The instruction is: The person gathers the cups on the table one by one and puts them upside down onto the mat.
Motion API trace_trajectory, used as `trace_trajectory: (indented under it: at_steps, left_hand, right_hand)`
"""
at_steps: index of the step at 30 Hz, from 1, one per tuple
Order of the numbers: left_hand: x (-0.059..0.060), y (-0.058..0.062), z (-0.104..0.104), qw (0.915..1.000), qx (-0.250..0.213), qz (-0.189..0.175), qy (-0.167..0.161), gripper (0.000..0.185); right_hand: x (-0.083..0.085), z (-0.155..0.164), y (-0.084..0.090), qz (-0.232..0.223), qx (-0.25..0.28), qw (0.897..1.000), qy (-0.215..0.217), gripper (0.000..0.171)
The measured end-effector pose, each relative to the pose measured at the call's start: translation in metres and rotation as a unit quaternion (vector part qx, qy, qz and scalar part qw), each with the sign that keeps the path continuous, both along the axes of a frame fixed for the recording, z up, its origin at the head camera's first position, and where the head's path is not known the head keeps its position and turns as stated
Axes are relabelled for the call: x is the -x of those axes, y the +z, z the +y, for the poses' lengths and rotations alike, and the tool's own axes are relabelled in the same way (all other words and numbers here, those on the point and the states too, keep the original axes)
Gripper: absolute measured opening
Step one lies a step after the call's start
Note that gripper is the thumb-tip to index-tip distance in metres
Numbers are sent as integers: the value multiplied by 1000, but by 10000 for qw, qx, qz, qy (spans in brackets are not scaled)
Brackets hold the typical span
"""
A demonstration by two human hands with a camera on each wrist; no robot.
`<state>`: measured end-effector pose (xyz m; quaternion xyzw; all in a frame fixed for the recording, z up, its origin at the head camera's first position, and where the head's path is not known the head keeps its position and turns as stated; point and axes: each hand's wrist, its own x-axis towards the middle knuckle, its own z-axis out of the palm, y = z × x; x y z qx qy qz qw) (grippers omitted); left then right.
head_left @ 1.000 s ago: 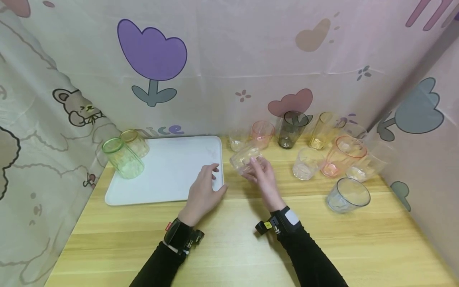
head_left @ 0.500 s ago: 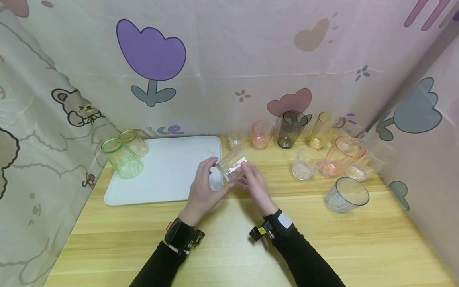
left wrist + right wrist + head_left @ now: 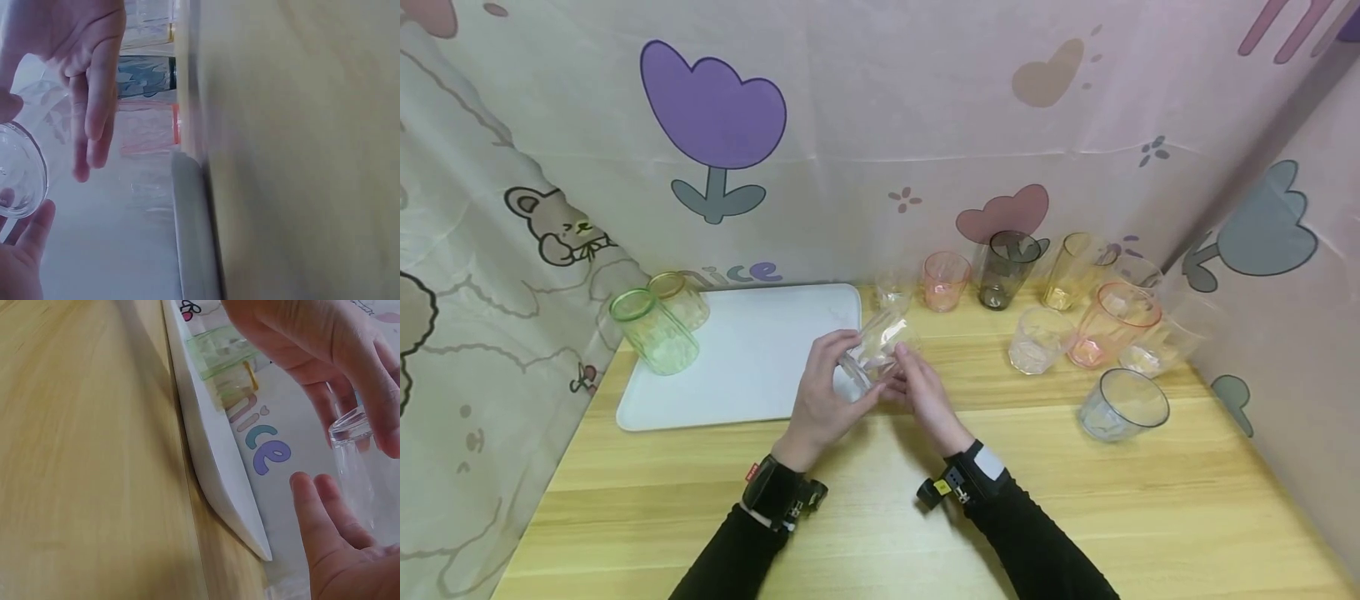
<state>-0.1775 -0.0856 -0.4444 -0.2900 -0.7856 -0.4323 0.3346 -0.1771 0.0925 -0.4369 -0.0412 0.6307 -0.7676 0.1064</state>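
Note:
Both hands hold a tilted clear drinking glass point(image 3: 880, 342) between them, over the tray's right edge in the head view. My left hand point(image 3: 829, 392) grips its lower left end; the ring of that end shows in both wrist views, where the glass point(image 3: 22, 169) runs partly out of frame. From the right, my right hand point(image 3: 925, 400) has its thumb on the glass's side. In the right wrist view the right fingers point(image 3: 319, 509) are nearly straight alongside the glass. The white tray point(image 3: 760, 367) carries a green glass point(image 3: 658, 333) and a yellowish glass point(image 3: 681, 304) at its left end.
At the back stand a small clear glass point(image 3: 892, 292), a pink glass point(image 3: 945, 287), a dark grey glass point(image 3: 1003, 275) and a yellow glass point(image 3: 1067, 275). To the right are an orange-rimmed glass point(image 3: 1108, 329), a dark-rimmed glass point(image 3: 1123, 408) and several clear ones. Patterned cloth point(image 3: 850, 125) hangs behind.
My right hand has brought the clear glass leftward to my left hand, which has taken hold of its end. The glass has turned to a different tilt. The other glasses have not moved.

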Motion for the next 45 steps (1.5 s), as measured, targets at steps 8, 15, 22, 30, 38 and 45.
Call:
trace_trajectory:
  at_steps: [8, 15, 22, 30, 38, 45]
  left_hand:
    - [3, 14, -17, 9999, -127, 26, 95, 73]
    - [4, 35, -45, 9984, -229, -82, 518, 70]
    - [0, 52, -76, 9931, -301, -303, 1092, 69]
    - [-7, 66, -107, 9836, -249, -485, 1718, 66]
    - [-20, 78, -134, 9665, -288, -1205, 2250, 63]
    - [-28, 85, -160, 9419, -405, -1697, 2869, 57]
  right_hand:
    - [4, -2, 3, 455, -265, 9981, 325, 59]
    - [8, -2, 4, 1341, -1877, 9730, 20, 43]
    - [10, -8, 0, 2720, -3278, 9029, 568, 26]
    - [9, -20, -3, 3425, -4122, 8358, 1196, 21]
    - [9, -27, -5, 3863, -4743, 7803, 1299, 19]
    - [10, -28, -9, 4017, -4783, 7697, 1321, 18]
